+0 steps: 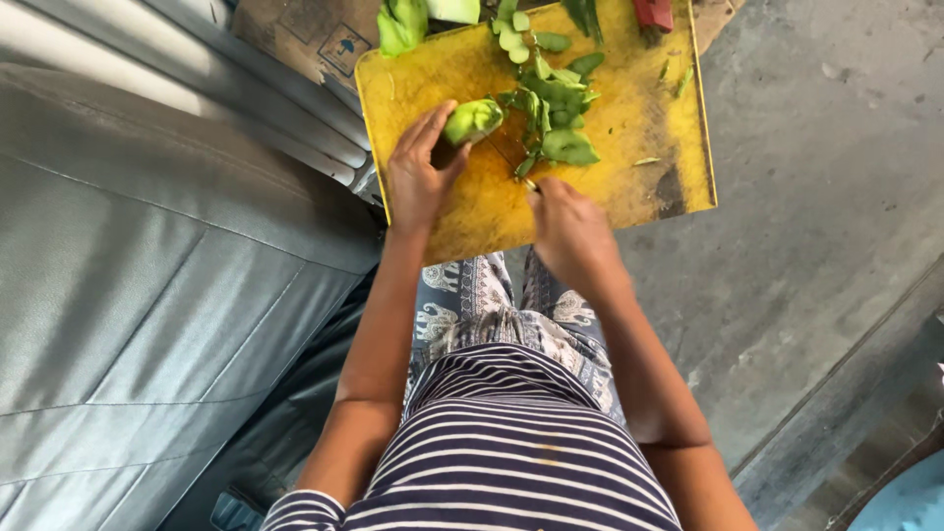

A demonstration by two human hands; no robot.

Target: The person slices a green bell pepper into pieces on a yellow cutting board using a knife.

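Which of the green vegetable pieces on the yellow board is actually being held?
The chunky light-green piece pinched in the left hand; the other cut green pieces lie loose on the yellow board.

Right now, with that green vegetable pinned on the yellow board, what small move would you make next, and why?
Probably press the knife down through the green vegetable beside the fingertips. The left hand pins it on the yellow cutting board, the right hand grips the knife, and cut green pieces already lie just past the blade, so another slice seems due.
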